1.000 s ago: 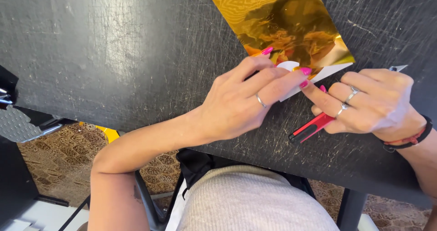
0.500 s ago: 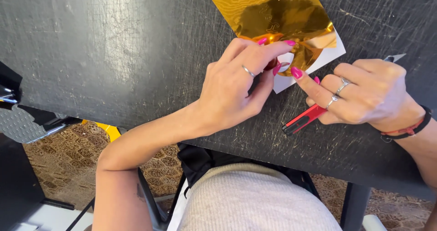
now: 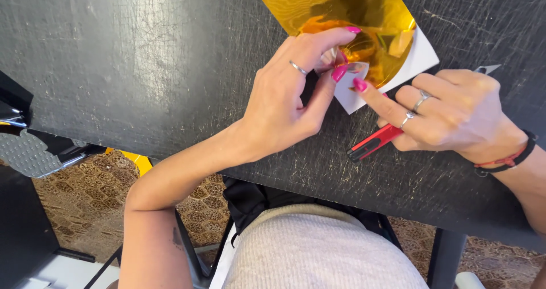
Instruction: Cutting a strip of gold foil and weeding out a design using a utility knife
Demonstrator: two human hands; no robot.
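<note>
Two hands work at a scratched black desk (image 3: 142,67): left hand (image 3: 284,107) pinches gold foil sheet (image 3: 318,4)'s corner; right hand (image 3: 455,115) grips a red craft knife (image 3: 375,142).

Left hand (image 3: 284,104) pinches gold foil sheet (image 3: 335,7) — right hand (image 3: 455,112) grips red cutter (image 3: 375,142).

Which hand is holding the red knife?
The right hand holds the red craft knife, one finger stretched onto the white backing. The left hand only pinches the gold foil.

Gold foil sheet (image 3: 318,4) top cut off
</note>
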